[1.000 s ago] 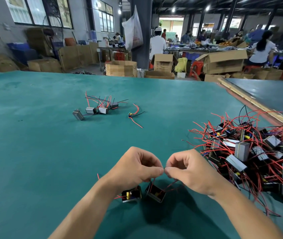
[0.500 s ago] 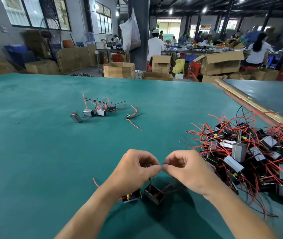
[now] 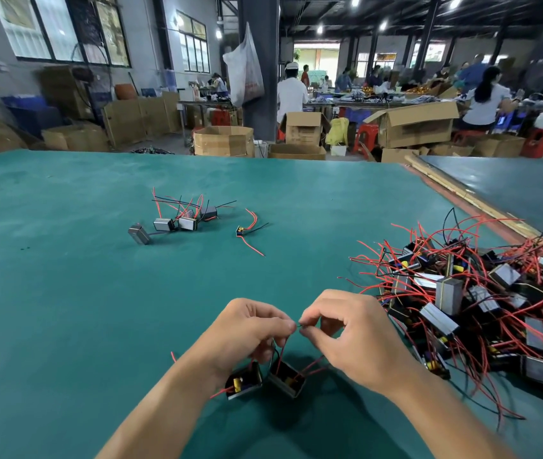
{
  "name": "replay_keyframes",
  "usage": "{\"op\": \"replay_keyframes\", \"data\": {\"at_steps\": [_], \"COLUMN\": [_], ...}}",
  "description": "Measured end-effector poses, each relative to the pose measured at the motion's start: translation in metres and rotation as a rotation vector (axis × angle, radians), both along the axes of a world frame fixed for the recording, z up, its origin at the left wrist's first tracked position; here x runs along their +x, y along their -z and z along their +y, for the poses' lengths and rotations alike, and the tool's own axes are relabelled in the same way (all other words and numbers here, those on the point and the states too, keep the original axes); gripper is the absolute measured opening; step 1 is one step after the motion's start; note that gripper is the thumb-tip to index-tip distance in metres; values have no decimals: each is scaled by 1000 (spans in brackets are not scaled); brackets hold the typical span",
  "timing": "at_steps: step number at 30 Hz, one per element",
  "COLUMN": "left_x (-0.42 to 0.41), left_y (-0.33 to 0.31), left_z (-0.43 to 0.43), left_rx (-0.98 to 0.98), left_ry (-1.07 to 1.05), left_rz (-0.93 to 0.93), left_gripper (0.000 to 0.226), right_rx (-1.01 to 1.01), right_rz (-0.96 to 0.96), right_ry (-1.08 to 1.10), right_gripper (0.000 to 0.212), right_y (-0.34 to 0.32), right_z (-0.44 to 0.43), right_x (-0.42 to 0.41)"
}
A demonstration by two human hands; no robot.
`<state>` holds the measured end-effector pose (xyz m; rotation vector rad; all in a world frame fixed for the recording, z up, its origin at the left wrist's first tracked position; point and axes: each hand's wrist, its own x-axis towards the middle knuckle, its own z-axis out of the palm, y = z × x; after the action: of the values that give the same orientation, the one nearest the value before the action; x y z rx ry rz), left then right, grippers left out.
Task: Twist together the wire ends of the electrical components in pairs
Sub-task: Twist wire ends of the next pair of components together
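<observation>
Low at centre, over the green surface [image 3: 64, 309]: left hand [image 3: 246, 329] and right hand [image 3: 352, 339] knuckles-up with fingers curled, thumb and forefinger tips meeting to pinch the wire ends [image 3: 297, 324] between them. Just below, hanging by red and black leads, left component [image 3: 243, 380] and right component [image 3: 286, 379] side by side. Close beside the right forearm, a tangled pile of components [image 3: 462, 293]; open room leftward and ahead, up to a joined cluster [image 3: 177, 221] and 1 lone component [image 3: 240, 230], well apart from the hands.
</observation>
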<state>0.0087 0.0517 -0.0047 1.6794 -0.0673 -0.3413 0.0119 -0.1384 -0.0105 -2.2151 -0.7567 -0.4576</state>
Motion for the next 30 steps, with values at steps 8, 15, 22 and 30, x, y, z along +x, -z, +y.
{"op": "replay_keyframes", "data": {"at_steps": [8,15,22,30], "left_x": [2,1,0,-1], "left_y": [2,3,7,9], "left_z": [4,6,0,-4], "left_rx": [-32,26,114,210], "left_ry": [49,95,42,18], "left_rz": [81,16,-186,-422], "left_gripper": [12,12,18,14], "right_rx": [-47,-56,118,479], "right_rz": [23,186,640,1038], "right_ry": [-64,-28,65,22], "right_gripper": [10,10,18,20], "right_y": [-2,-5,-8,-11], "right_z": [-2,2,8,7], "right_x": [0,-6,-6,-4]}}
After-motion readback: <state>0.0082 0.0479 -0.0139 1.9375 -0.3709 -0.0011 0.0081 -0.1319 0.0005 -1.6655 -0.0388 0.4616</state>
